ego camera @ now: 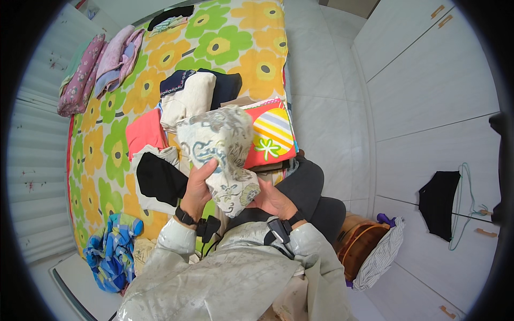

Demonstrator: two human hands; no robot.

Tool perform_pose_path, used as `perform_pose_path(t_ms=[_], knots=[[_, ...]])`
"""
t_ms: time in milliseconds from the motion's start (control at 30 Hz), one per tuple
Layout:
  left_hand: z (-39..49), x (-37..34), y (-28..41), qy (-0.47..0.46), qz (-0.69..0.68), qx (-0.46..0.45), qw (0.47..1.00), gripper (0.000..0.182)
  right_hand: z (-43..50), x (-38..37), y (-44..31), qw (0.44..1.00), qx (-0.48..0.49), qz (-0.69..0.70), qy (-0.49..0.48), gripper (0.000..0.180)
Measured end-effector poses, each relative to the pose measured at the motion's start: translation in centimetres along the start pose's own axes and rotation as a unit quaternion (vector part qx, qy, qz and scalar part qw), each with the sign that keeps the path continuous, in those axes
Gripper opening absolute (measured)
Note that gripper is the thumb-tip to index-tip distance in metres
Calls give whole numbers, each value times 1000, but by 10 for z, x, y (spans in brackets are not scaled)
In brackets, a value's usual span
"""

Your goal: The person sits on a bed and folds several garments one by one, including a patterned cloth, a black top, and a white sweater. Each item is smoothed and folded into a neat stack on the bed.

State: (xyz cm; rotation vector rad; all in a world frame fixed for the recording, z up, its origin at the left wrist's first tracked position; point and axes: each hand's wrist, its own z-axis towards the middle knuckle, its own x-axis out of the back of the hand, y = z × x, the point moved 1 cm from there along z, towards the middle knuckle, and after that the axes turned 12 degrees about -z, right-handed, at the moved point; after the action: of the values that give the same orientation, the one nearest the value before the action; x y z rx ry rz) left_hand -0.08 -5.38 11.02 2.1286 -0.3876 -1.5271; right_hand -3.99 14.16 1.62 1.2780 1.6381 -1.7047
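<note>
A folded patterned cloth (225, 140), off-white with grey, blue and olive designs, is held up in front of me. My left hand (200, 184) grips its left edge, thumb on top. At its lower right edge is my right hand (275, 198), its fingers partly hidden under the cloth. Behind the cloth lie a folded cream garment (190, 98) and folded navy garments (227, 86). A coral-red printed cloth (273, 140) tops a stack at the right. To the left are a folded coral garment (145, 130) and a black garment (160, 178) on a whitish one.
A flowered bedsheet (116, 154) covers the bed. Folded quilts (82, 76) lie at its far left, a crumpled blue checked cloth (114, 248) at the near left. A wooden stool (355, 244) stands at the right, near a black garment (441, 204) hanging on the wardrobe (425, 100).
</note>
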Motion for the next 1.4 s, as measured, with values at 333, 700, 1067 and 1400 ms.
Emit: perform_pose_path(t_ms=[333, 700, 1067, 1400], knots=[[56, -28, 10, -91, 99, -10, 991, 58, -3, 4, -58, 938, 268, 15, 221, 38], [101, 143, -44, 137, 236, -22, 962, 61, -17, 76, -2, 906, -79, -170, 379, 27], [125, 107, -32, 116, 111, 15, 987, 49, -39, 98, 2, 899, 12, -147, 413, 26], [143, 120, -2, 25, 582, -162, 797, 54, -45, 107, 2, 913, 41, -97, 394, 23]])
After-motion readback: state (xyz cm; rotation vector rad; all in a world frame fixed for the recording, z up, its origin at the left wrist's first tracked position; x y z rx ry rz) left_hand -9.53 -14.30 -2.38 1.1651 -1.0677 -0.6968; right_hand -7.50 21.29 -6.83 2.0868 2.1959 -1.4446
